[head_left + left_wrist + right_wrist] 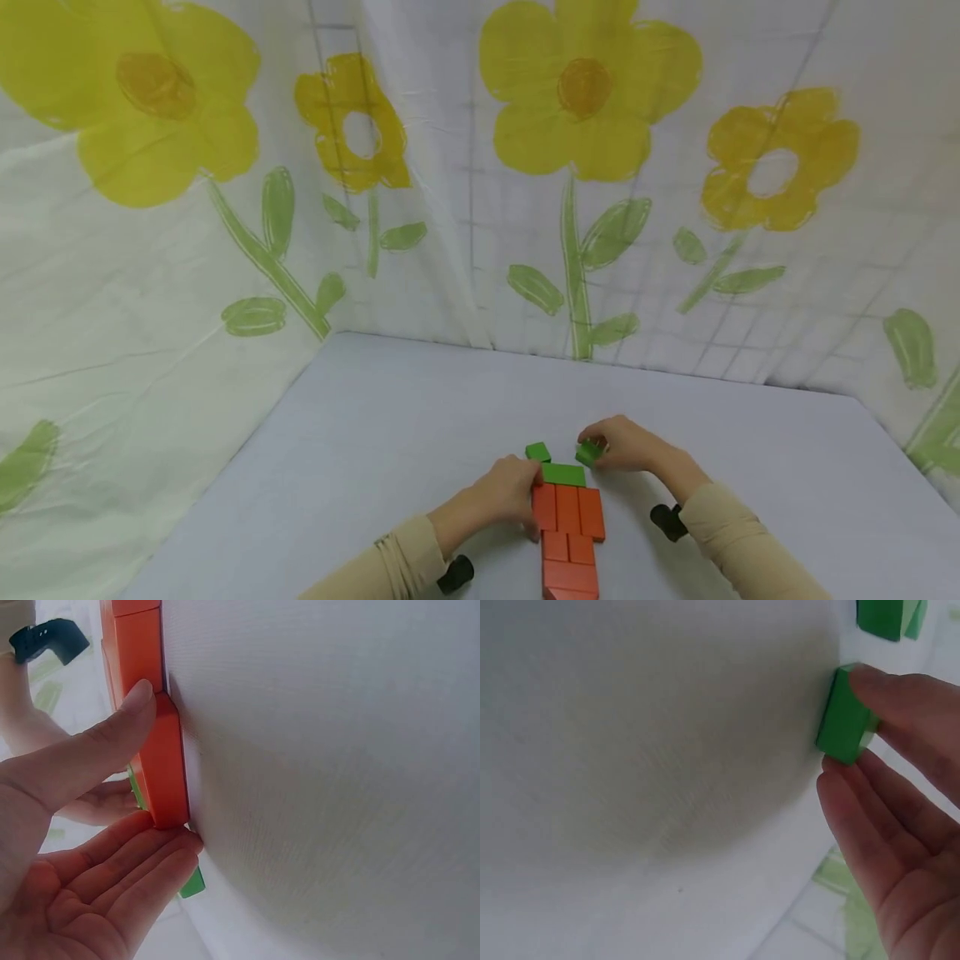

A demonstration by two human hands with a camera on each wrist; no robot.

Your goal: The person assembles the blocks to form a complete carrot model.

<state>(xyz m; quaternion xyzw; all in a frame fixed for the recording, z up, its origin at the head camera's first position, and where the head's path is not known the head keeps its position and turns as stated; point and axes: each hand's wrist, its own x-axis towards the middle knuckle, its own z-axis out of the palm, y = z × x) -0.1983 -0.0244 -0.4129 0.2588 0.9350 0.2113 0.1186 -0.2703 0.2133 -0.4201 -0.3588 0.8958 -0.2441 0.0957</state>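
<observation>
My left hand (507, 493) holds the left block of a row of three orange blocks (567, 510), lying flat on the table. In the left wrist view the thumb lies along the orange block (163, 761), and the fingertips meet its far end. At the head of that row lies a green rectangular block (564, 475), partly covered by the left fingers. Beyond it sits a small green block (537, 452), set at a slant. My right hand (626, 443) pinches another small green block (845, 716) between thumb and fingers, at the table surface, right of the arrangement.
More orange blocks (568, 575) continue the column toward the near edge. The white table (420, 400) ends at a hanging cloth (442, 250) with yellow flowers, behind and to the left. Dark wrist devices (456, 575) hang under both forearms.
</observation>
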